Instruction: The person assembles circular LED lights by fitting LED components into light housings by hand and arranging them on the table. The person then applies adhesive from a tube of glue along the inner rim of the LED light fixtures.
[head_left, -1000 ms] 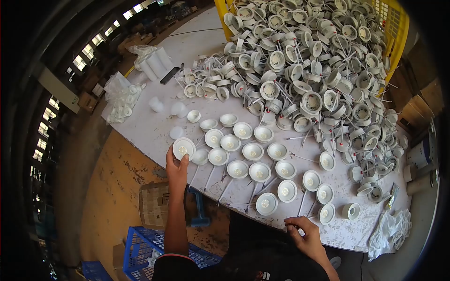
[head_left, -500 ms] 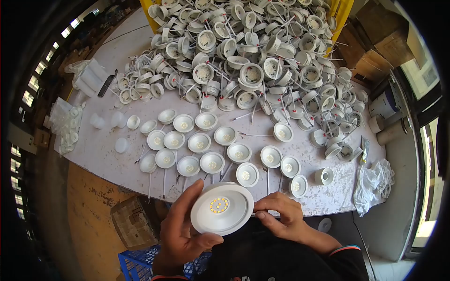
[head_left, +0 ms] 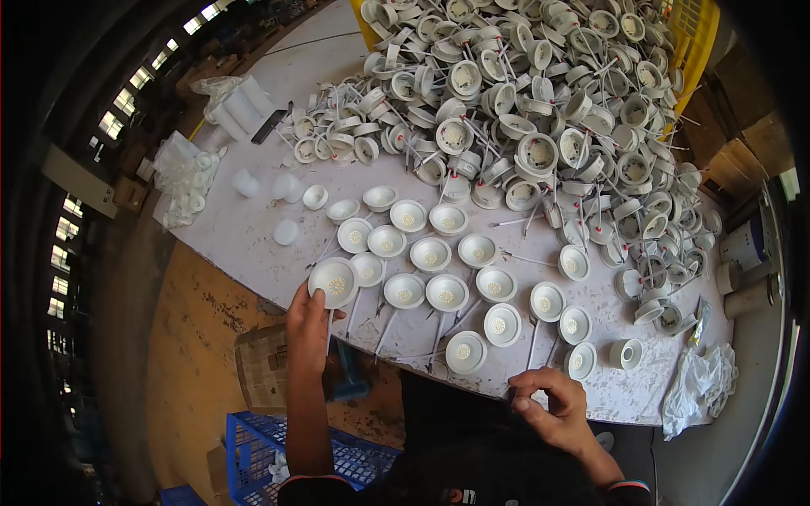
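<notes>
At the left end of the nearest row, my left hand (head_left: 309, 333) grips a white round LED downlight (head_left: 335, 281) by its rim, thumb on the front face. This light is tilted toward me, with a ring of yellow-white LED chips in its middle. My right hand (head_left: 553, 409) hovers at the table's front edge with thumb and forefinger curled together; what they hold, if anything, I cannot make out. Nearest to it lie a white downlight (head_left: 466, 352) and another downlight (head_left: 580, 360). Several similar lights lie face up in loose rows, their cables trailing.
A large heap of white lamp housings (head_left: 540, 152) with wires covers the back, before a yellow crate (head_left: 696, 51). Frosted discs (head_left: 287, 232) and bagged parts (head_left: 190, 181) lie left. A small white ring-shaped part (head_left: 625, 354) and a plastic bag (head_left: 700, 390) are right. A blue crate (head_left: 245, 455) stands below.
The downlight held up before me now lies at the table's front edge. My left hand has moved left and taken hold of another downlight. My right hand has drawn away to the right.
</notes>
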A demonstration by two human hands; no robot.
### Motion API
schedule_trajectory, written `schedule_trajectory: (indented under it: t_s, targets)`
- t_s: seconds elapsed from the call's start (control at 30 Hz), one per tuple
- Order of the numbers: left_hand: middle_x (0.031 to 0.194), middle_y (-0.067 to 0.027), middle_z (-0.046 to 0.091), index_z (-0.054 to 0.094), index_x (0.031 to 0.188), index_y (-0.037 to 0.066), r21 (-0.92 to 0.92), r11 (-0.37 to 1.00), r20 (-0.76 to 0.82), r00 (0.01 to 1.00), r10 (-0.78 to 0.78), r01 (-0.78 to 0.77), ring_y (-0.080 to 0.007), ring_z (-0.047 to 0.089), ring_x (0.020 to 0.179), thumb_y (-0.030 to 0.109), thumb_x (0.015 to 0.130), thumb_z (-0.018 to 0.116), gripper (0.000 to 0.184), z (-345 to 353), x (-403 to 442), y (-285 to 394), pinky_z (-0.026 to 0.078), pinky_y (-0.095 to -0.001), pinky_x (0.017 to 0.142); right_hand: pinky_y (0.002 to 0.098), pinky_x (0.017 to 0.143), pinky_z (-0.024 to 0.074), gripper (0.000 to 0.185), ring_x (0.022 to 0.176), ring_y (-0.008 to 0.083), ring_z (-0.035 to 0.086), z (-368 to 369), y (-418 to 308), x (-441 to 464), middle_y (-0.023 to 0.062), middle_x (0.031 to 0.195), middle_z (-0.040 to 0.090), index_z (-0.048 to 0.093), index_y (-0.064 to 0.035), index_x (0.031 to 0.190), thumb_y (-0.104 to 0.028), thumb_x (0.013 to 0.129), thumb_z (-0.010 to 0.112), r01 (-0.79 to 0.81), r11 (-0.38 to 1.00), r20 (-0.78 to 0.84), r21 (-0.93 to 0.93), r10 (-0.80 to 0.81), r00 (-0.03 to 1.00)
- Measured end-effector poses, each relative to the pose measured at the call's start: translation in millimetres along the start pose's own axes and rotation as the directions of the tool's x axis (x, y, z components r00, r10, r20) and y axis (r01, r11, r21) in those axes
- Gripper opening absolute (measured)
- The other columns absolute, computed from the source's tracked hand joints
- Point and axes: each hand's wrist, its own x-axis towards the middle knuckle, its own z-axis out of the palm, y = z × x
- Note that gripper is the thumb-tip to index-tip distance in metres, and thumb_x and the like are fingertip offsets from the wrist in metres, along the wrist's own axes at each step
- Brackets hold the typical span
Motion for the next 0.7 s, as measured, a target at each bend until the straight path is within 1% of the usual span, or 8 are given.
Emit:
schedule_trajectory:
  t_s: [0.07, 0.13, 0.2, 0.27, 0.37, 0.47, 0.53, 0.7]
  targets:
    - [0.101, -0.0084, 0.06, 0.048, 0.12, -0.003, 0.143, 0.989, -0.155, 0.986, 0.054, -0.032, -0.0122, 0.058, 0.084, 0.026, 0.093, 0.052, 0.039, -37, 33, -19, 0.048, -0.0263, 0.069, 0.0249, 0.056, 0.0453, 0.023, 0.062, 0.0148, 0.058, -2, -22, 6, 0.0065, 0.07, 0.06, 0.063, -0.0004, 0.103, -0.008, 0.081, 0.065, 0.056, 0.998, 0.059, 0.015, -0.056, 0.997]
    - [0.1, -0.0078, 0.06, 0.049, 0.12, -0.002, 0.136, 0.99, -0.285, 0.958, 0.015, 0.025, -0.0119, 0.058, 0.085, 0.028, 0.092, 0.054, 0.041, -74, 65, -41, 0.049, -0.0263, 0.07, 0.0261, 0.048, 0.0429, 0.027, 0.056, 0.0173, 0.057, -2, -42, 10, 0.0095, 0.066, 0.059, 0.061, 0.0028, 0.104, -0.005, 0.078, 0.066, 0.297, 0.924, 0.23, 0.242, -0.352, 0.907]
    - [0.1, -0.0073, 0.059, 0.049, 0.12, -0.001, 0.144, 0.989, -0.339, 0.941, 0.015, 0.036, -0.012, 0.057, 0.084, 0.029, 0.092, 0.054, 0.041, -95, 91, -58, 0.049, -0.0259, 0.071, 0.0316, 0.047, 0.0474, 0.029, 0.051, 0.0207, 0.057, 16, -59, 12, 0.0112, 0.069, 0.062, 0.052, -0.0034, 0.111, -0.007, 0.084, 0.062, 0.552, 0.714, 0.021, 0.43, -0.619, 0.785]
    - [0.1, -0.0068, 0.059, 0.049, 0.12, 0.0, 0.146, 0.988, -0.387, 0.922, 0.006, 0.055, -0.012, 0.057, 0.083, 0.029, 0.092, 0.055, 0.041, -104, 113, -72, 0.049, -0.0254, 0.071, 0.027, 0.043, 0.0385, 0.021, 0.051, 0.0182, 0.053, 10, -93, 25, 0.0131, 0.08, 0.059, 0.058, -0.0078, 0.111, -0.015, 0.092, 0.053, 0.491, 0.596, 0.066, 0.635, -0.675, 0.734]
    - [0.101, -0.0073, 0.06, 0.05, 0.116, 0.001, 0.131, 0.987, -0.365, 0.93, -0.043, 0.096, -0.0137, 0.059, 0.082, 0.028, 0.09, 0.058, 0.038, -119, 141, -92, 0.049, -0.0262, 0.067, 0.0263, 0.043, 0.0382, 0.022, 0.05, 0.0177, 0.054, 27, -98, 20, 0.0114, 0.076, 0.058, 0.06, -0.0061, 0.111, -0.015, 0.091, 0.055, 0.573, 0.497, -0.041, 0.652, -0.731, 0.681]
    - [0.104, -0.0073, 0.059, 0.048, 0.121, 0.001, 0.175, 0.973, -0.364, 0.928, -0.075, 0.148, -0.0147, 0.057, 0.09, 0.029, 0.09, 0.058, 0.043, -116, 153, -96, 0.049, -0.0277, 0.075, 0.0261, 0.042, 0.0369, 0.019, 0.047, 0.0164, 0.053, 24, -88, 21, 0.0092, 0.071, 0.058, 0.062, -0.0041, 0.106, -0.013, 0.09, 0.056, 0.554, 0.487, 0.022, 0.675, -0.764, 0.644]
    - [0.106, -0.0089, 0.059, 0.048, 0.121, 0.001, 0.164, 0.975, -0.366, 0.927, -0.08, 0.149, -0.0142, 0.057, 0.089, 0.028, 0.089, 0.059, 0.043, -111, 156, -96, 0.048, -0.0285, 0.074, 0.0251, 0.041, 0.0357, 0.019, 0.048, 0.0157, 0.053, 18, -95, 24, 0.0074, 0.067, 0.057, 0.061, -0.0034, 0.106, -0.013, 0.091, 0.055, 0.562, 0.565, 0.06, 0.604, -0.736, 0.674]
    - [0.114, -0.0125, 0.058, 0.047, 0.124, -0.004, 0.312, 0.939, -0.372, 0.928, -0.023, 0.148, -0.0192, 0.055, 0.1, 0.026, 0.089, 0.058, 0.047, -121, 176, -106, 0.042, -0.0299, 0.088, 0.0232, 0.039, 0.0341, 0.015, 0.046, 0.0145, 0.052, 20, -100, 19, 0.0079, 0.068, 0.057, 0.062, -0.0038, 0.097, -0.015, 0.092, 0.053, 0.558, 0.504, -0.017, 0.659, -0.732, 0.681]
